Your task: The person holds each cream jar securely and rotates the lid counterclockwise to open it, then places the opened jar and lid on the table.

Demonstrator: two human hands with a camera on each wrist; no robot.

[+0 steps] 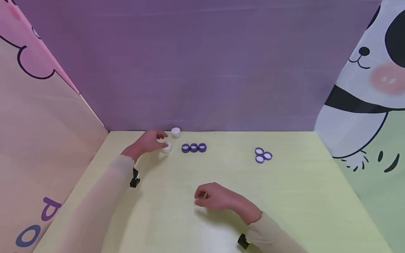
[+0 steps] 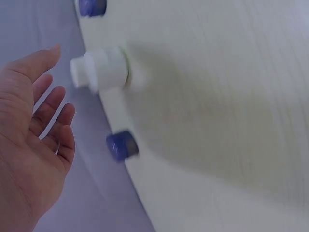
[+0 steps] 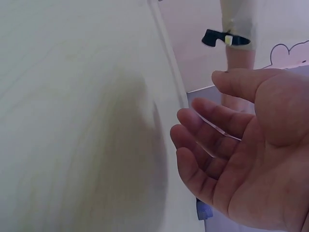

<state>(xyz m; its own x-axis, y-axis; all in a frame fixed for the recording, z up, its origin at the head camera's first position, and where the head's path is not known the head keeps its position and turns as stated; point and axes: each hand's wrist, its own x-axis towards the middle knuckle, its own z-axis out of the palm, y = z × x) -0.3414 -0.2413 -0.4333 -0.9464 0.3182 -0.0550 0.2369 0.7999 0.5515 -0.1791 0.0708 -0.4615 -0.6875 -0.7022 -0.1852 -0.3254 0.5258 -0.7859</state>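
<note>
My left hand (image 1: 149,142) reaches toward the back left of the table, its thumb and fingers apart beside a small white round piece (image 1: 166,148). The left wrist view shows a gap between that hand (image 2: 36,121) and the white piece (image 2: 108,68), with nothing in the grasp. A second white round piece (image 1: 175,133) stands just behind, near the table's back edge. To the right, three purple ring-shaped caps (image 1: 194,148) sit in a row. Over the table's front middle hovers my right hand (image 1: 218,197), fingers loosely curled and holding nothing.
Three purple-rimmed caps with white centres (image 1: 259,159) lie clustered at the right on the pale wooden table (image 1: 303,196). A purple backdrop (image 1: 209,70) rises behind the table, with printed side panels on the left and right. Each sleeve carries a black clip-like device (image 1: 135,178).
</note>
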